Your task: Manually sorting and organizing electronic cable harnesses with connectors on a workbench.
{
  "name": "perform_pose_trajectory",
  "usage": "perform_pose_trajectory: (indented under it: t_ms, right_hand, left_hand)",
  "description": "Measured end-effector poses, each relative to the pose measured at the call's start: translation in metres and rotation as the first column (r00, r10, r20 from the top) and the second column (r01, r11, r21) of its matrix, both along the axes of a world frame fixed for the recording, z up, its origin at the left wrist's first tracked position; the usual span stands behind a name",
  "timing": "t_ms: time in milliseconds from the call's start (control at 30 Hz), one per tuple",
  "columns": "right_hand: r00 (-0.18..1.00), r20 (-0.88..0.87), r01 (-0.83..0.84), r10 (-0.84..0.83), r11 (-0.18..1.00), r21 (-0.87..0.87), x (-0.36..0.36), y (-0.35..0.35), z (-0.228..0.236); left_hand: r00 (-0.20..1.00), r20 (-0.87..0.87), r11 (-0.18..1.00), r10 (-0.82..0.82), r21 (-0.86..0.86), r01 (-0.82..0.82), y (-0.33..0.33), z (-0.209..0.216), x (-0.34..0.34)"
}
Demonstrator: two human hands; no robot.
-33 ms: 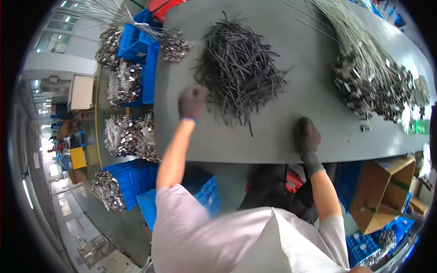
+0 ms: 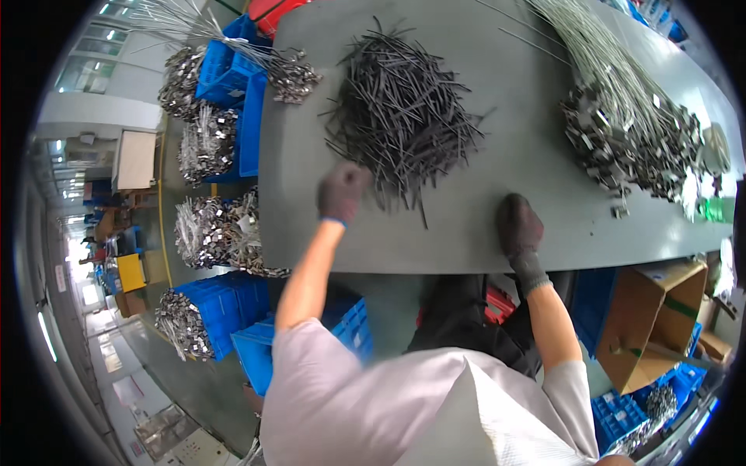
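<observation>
Black strips (image 2: 408, 109) heaped on the desk (image 2: 451, 245) before me.
My gloved left hand (image 2: 343, 193) is just beside the heap's near left edge, fingers curled but blurred, so I cannot tell whether it grips a strip; my gloved right hand (image 2: 520, 225) is near the desk's front edge, its grasp unclear too, with wires (image 2: 594, 54) beyond it to the right.
</observation>
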State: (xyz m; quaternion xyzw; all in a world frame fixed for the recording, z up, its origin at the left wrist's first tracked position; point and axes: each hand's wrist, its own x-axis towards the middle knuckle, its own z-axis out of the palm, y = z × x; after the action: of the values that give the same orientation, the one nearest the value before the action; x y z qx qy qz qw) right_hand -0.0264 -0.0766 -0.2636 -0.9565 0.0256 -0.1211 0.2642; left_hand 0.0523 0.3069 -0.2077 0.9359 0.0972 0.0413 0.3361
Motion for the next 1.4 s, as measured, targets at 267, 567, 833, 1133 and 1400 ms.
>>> perform_pose_trajectory:
  t_ms: [267, 567, 833, 1133, 1400]
  right_hand:
    - [0.992, -0.127, -0.025, 0.024, 1.000, -0.009, -0.014, 0.000, 0.016]
    - [0.988, -0.153, 0.071, -0.001, 0.891, 0.449, -0.097, -0.071, -0.003]
    - [0.809, 0.293, 0.495, -0.510, 0.859, 0.128, -0.059, -0.224, 0.060]
    - [0.912, -0.330, 0.350, 0.244, -0.043, 0.936, 0.004, -0.285, 0.021]
    - [0.877, -0.016, 0.474, -0.480, 0.871, -0.131, -0.050, -0.275, 0.007]
  left_hand:
    - [0.967, -0.240, 0.975, 0.081, 0.219, -0.027, -0.129, -0.055, -0.063]
    - [0.943, -0.334, 0.944, -0.005, 0.311, 0.115, -0.172, -0.059, -0.082]
    - [0.958, -0.132, 0.966, 0.254, -0.004, -0.257, -0.184, -0.113, -0.128]
    - [0.941, -0.313, 0.898, 0.126, -0.368, -0.242, -0.195, -0.079, -0.131]
    - [0.963, -0.267, 0.966, -0.036, -0.256, -0.035, -0.187, -0.105, -0.114]
